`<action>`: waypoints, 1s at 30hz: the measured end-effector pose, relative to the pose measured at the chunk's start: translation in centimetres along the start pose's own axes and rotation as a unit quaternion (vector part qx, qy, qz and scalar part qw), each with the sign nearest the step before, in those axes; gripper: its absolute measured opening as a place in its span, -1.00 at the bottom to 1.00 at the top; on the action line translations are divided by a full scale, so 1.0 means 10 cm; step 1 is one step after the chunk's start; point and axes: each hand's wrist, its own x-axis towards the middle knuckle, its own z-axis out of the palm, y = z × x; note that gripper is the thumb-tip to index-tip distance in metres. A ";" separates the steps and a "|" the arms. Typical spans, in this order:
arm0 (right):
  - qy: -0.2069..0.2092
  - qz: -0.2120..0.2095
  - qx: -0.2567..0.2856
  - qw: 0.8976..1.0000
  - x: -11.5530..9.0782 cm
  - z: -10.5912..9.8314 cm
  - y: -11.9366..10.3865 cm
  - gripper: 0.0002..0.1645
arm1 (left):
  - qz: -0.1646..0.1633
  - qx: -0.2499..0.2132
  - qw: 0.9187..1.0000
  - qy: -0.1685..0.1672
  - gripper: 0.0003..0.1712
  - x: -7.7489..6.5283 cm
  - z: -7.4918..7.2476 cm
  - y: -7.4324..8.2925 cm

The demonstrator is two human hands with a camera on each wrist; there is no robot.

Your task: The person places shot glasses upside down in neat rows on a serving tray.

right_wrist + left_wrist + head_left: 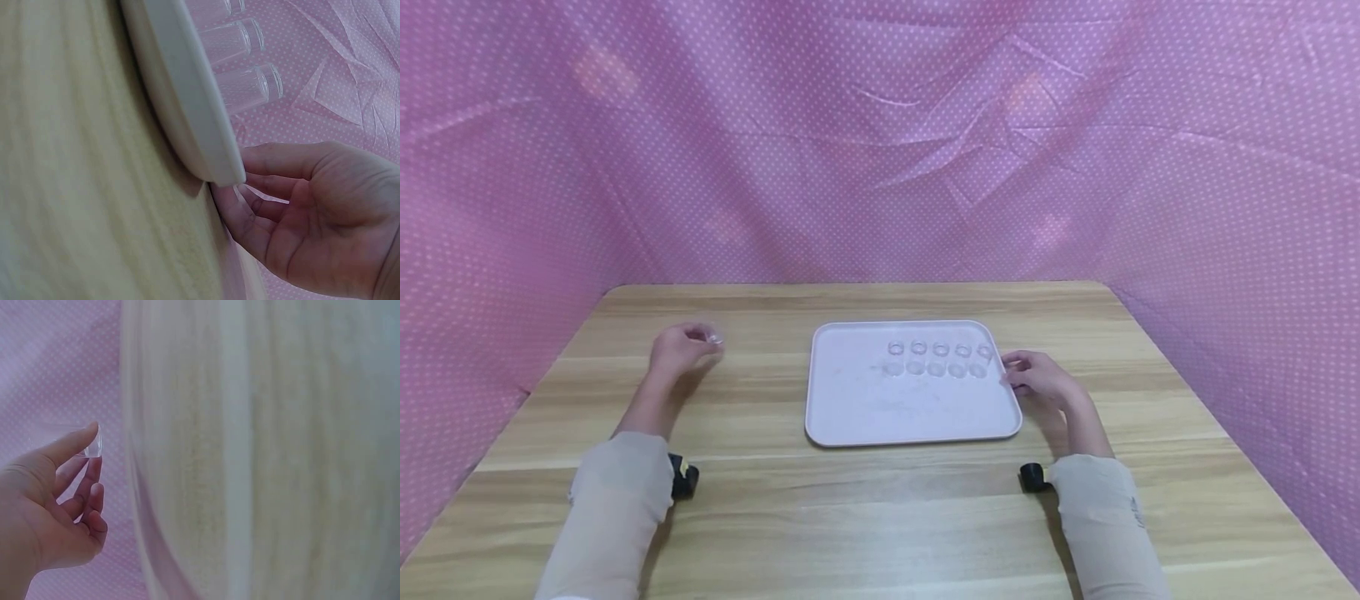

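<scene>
Over the left part of the table, my left hand (681, 348) pinches a small clear glass (716, 339) between thumb and fingers. In the left wrist view the thumb lies along the glass (95, 445), and the other fingers curl loosely below. My right hand (1037, 375) holds the right edge of a white tray (850, 408). As the right wrist view shows, its fingertips take the tray's rim (219, 137) from both sides at a corner. Several clear glasses (941, 358) stand in one row on the tray's back right part.
The tray lies on a wood-grain table (850, 517). Pink dotted cloth (880, 167) hangs behind the table and along both sides. Each forearm has a small black device, one near the left sleeve (683, 477) and one near the right sleeve (1032, 477).
</scene>
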 end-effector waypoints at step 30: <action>0.019 0.026 -0.010 0.999 0.05 0.03 0.02 -0.47 | 0.120 0.055 0.991 -0.012 -0.62 -0.17 0.45 0.74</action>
